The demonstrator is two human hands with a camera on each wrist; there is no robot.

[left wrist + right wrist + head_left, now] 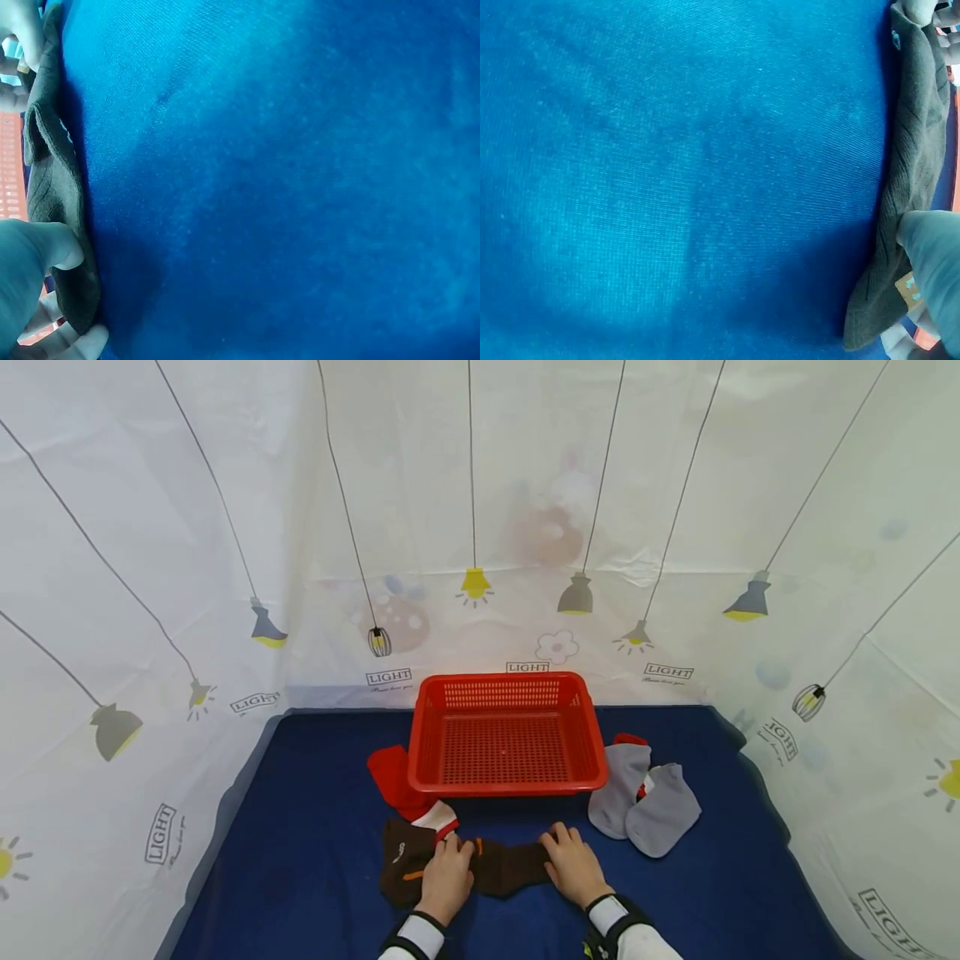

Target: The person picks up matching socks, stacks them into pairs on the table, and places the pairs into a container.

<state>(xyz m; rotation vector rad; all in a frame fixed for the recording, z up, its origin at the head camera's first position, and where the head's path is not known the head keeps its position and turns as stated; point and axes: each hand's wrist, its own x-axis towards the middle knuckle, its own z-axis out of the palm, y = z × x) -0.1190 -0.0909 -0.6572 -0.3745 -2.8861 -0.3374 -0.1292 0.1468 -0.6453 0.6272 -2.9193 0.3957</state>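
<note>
1. Head view: the left hand (448,877) and right hand (577,864), thumbs and fingers drawn close, pinch opposite ends of a brown sock (502,867), about midway between the left and right edges of the blue surface (315,827).
2. The other brown sock (399,852) lies beside the left hand, on the left-edge side.
3. Grey socks (663,814) lie toward the right edge.
4. A red sock (392,779) lies beside the basket (495,790), toward the far left corner.
5. The basket stands by the middle of the far edge.
</note>
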